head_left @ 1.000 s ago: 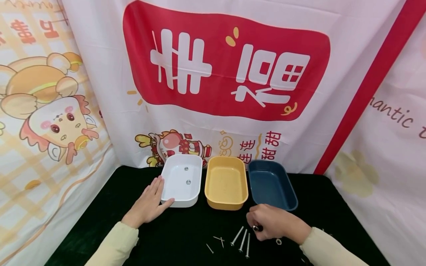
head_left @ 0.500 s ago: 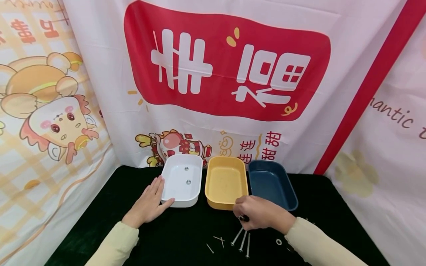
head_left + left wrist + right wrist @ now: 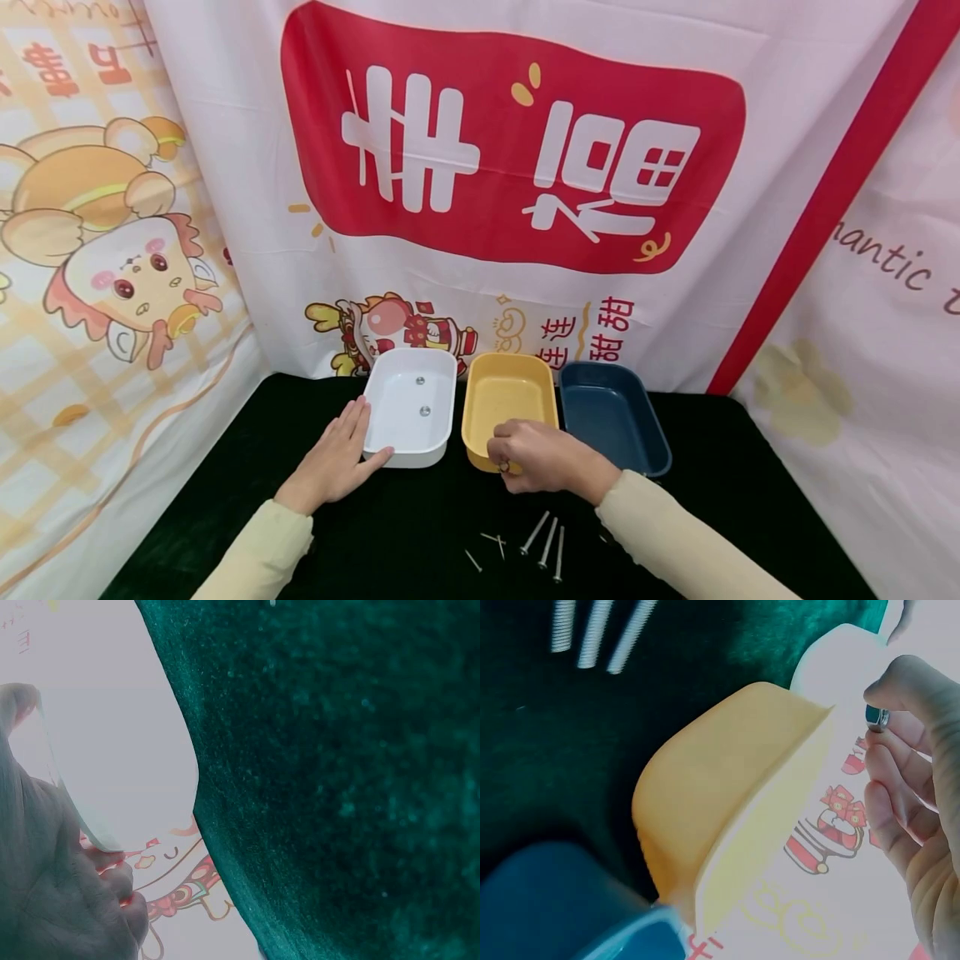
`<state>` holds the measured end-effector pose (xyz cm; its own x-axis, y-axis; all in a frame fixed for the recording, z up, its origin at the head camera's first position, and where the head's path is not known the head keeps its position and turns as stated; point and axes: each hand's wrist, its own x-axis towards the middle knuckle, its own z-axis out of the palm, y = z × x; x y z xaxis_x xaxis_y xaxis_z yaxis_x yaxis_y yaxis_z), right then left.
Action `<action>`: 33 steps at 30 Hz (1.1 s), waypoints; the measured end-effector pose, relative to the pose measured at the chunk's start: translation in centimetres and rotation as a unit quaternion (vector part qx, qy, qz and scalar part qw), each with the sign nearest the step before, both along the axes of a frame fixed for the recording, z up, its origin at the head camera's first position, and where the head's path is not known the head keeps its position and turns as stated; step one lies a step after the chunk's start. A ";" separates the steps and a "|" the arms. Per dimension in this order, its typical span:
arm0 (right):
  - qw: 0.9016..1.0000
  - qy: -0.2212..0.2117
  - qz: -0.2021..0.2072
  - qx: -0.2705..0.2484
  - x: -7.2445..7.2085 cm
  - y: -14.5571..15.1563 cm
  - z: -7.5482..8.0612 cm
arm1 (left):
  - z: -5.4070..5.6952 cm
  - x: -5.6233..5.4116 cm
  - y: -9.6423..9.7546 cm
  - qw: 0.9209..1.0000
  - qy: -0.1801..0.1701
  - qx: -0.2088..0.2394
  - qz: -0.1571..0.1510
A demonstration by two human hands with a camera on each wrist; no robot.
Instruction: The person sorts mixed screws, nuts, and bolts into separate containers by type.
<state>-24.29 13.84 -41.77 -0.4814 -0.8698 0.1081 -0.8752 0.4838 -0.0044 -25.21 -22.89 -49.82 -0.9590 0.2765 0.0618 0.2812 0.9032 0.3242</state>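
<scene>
My left hand point(image 3: 330, 462) lies with straight fingers along the left wall and front corner of the white tray point(image 3: 392, 421). Two small metal nuts point(image 3: 424, 411) lie inside that tray. Over the front rim of the yellow tray point(image 3: 506, 387) is my right hand point(image 3: 547, 458), its thumb and index finger pinching a shiny hex nut point(image 3: 875, 718). The right wrist view shows its other fingers loosely bent. To the right stands the blue tray point(image 3: 611, 408), its front corner partly behind the right wrist.
Three long bolts point(image 3: 548, 542) lie on the dark green cloth point(image 3: 405, 533) in front of the yellow tray. Several thin nails or screws point(image 3: 495, 542) are left of them. My right sleeve covers part of the cloth. A printed curtain point(image 3: 675, 333) rises behind the trays.
My right hand has moved left with the nut, from in front of the blue tray to the yellow tray's front rim. My left hand has stayed at the white tray.
</scene>
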 end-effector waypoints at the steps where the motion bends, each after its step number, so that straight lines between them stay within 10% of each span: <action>1: 1.000 -0.003 -0.003 0.001 -0.2 -0.4 -0.1 | 0.0 0.0 0.0 1.000 0.000 0.000 0.000; 33: 0.983 -0.050 -0.110 -0.138 -6.8 -10.4 -3.4 | 0.1 0.3 0.0 1.000 0.007 0.015 -0.008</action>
